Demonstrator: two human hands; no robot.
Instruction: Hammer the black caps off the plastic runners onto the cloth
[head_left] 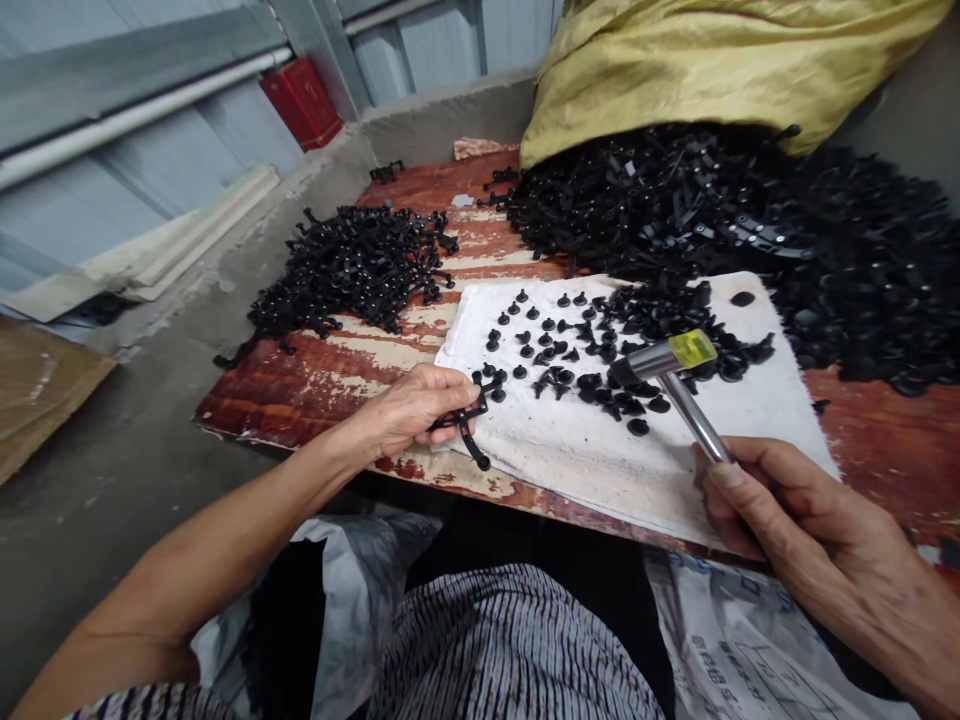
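Observation:
My left hand [409,408] is closed on a black plastic sprue piece [469,428] at the left edge of a white cloth pad [585,450]. My right hand [780,505] grips the metal handle of a small hammer [664,362], whose head, with a yellow tip, hovers over the pad. Several small black plastic caps [555,350] lie scattered on the pad between the two hands.
A worn red wooden board [315,380] carries the pad. A heap of black sprue frames [352,270] lies at the left; a large heap of black parts [750,220] spills from a yellow sack [712,60] at the back right. White bags [735,640] lie by my lap.

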